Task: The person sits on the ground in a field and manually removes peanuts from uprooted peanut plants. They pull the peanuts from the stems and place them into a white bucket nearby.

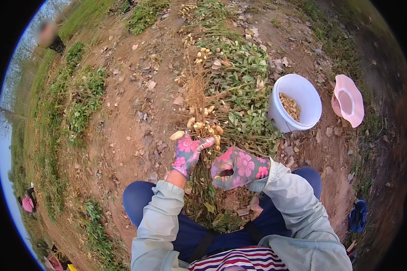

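Note:
My left hand, in a floral-print glove, grips a pulled peanut plant just below its cluster of pods. The roots point away from me and the leafy stems hang down towards my lap. One peanut pod lies against the glove's fingertips. My right hand, gloved alike, is curled just right of the plant, its fingers bent round towards the thumb; a small bit of something pale shows at the fingertips. To the right stands a white plastic bucket with loose peanut pods at its bottom.
A row of uprooted peanut plants runs ahead of me. Right of the bucket lies a pink sun hat; a blue object lies at the lower right. Other people are at the far left, one at the top, others lower down.

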A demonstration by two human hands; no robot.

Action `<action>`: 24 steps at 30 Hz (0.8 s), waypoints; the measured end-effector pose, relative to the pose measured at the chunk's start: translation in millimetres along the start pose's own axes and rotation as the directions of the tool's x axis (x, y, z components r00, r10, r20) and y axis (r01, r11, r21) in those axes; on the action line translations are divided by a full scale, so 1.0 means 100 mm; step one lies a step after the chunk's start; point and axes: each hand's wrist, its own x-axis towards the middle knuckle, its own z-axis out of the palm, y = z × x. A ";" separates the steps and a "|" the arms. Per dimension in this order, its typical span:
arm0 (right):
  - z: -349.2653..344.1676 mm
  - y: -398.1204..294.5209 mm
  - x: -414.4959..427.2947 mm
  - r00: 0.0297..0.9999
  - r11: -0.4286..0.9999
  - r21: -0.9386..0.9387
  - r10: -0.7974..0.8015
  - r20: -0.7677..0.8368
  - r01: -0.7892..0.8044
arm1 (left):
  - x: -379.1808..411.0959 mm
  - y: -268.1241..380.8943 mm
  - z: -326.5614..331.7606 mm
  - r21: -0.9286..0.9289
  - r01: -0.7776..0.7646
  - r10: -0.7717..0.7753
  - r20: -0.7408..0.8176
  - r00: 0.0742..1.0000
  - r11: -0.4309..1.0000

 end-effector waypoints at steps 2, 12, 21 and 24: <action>0.06 -0.14 -0.02 0.998 0.986 0.169 0.005 -0.065 0.006 | 0.01 -0.13 -0.10 -0.309 0.071 -0.079 -0.014 0.997 0.949; -0.15 0.08 0.07 0.741 0.886 0.183 0.457 -0.492 -0.425 | -0.07 0.52 -0.05 0.061 0.176 -0.177 0.006 0.984 0.982; -0.09 0.18 0.01 0.783 0.879 -0.323 0.085 -0.617 -0.350 | -0.01 0.21 0.09 0.422 -0.197 0.318 -0.237 0.918 0.885; -0.03 0.21 0.01 0.796 0.837 -0.427 0.017 -0.605 -0.343 | -0.06 0.41 0.09 0.519 -0.021 0.127 -0.169 0.977 0.855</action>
